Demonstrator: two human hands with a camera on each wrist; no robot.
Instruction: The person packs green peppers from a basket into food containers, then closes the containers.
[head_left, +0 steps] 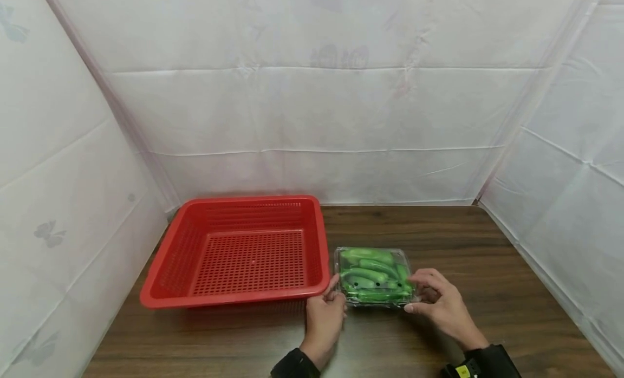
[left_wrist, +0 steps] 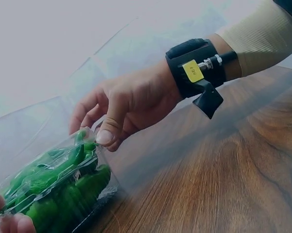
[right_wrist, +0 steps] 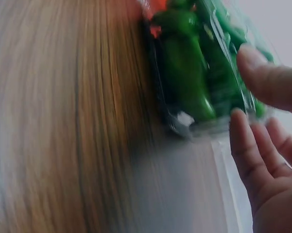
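In the head view, a clear plastic box (head_left: 374, 277) filled with green pods (head_left: 366, 267) lies on the brown wooden desk (head_left: 487, 291), in the lower middle of the frame. It sits just to the right of a red basket (head_left: 170, 283) with a perforated floor, close to the basket's right wall but whether the two touch I cannot tell.

Both hands are at the box. The left hand (head_left: 325, 313) is at the lower left corner of the box, with the thumb raised against the box's left edge and the other fingers curled under; its grip looks to be pinching that corner, though the contact is small in this view. In the left wrist view only some fingertips (left_wrist: 19, 224) of it appear at the lower left edge, touching the near end of the box (left_wrist: 53, 189).

The right hand (head_left: 441, 305) is at the lower right corner of the box. In the left wrist view its thumb (left_wrist: 107, 133) presses on the top corner of the lid and the fingers curve above the lid, so the grip is pinching the box corner. In the right wrist view, which is blurred, the fingertips (right_wrist: 243, 131) lie against the clear wall of the box (right_wrist: 199, 82).

White cloth walls (head_left: 312, 107) stand around the desk at the top, left and right of the frame.
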